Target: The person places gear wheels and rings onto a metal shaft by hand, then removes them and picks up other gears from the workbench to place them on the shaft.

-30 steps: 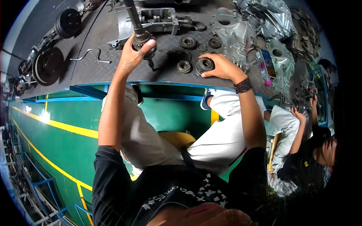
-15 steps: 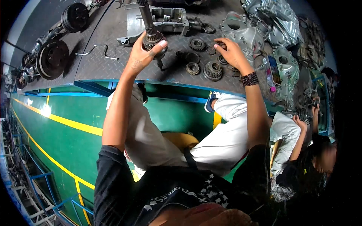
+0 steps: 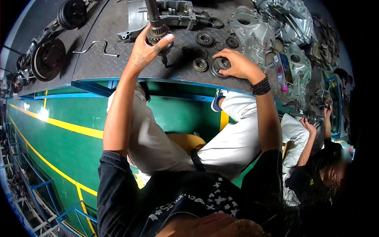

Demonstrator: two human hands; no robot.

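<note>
A splined gear shaft point(image 3: 154, 24) is held upright on the dark checker-plate workbench point(image 3: 98, 59), and everything else is placed from it. The shaft's lower, toothed end is grasped by the left hand point(image 3: 148, 49), the fingers being wrapped round it from the near side with the thumb laid across the front; the grip is closed on the shaft. To the right of the shaft, near the bench's front edge, a dark gear point(image 3: 221, 65) is covered by the right hand point(image 3: 239, 65), whose fingers are curled over its top; it cannot be told whether the gear is truly gripped or only touched. A beaded bracelet point(image 3: 260, 86) is worn on that wrist.

Between the shaft and that gear, a smaller gear point(image 3: 200, 64) is seen lying flat, and another toothed ring point(image 3: 204, 38) lies just beyond it. Directly behind the shaft a pale metal housing point(image 3: 169, 12) is set. Well to the left of the shaft a bent steel rod point(image 3: 96, 46) lies on the plate, and farther left a round disc point(image 3: 48, 59) is seen at the bench's end. Far to the right of the shaft a silvery gearbox casing point(image 3: 256, 31) is placed. Below and far right of the shaft, another person's hand point(image 3: 307, 123) is raised toward parts there.
</note>
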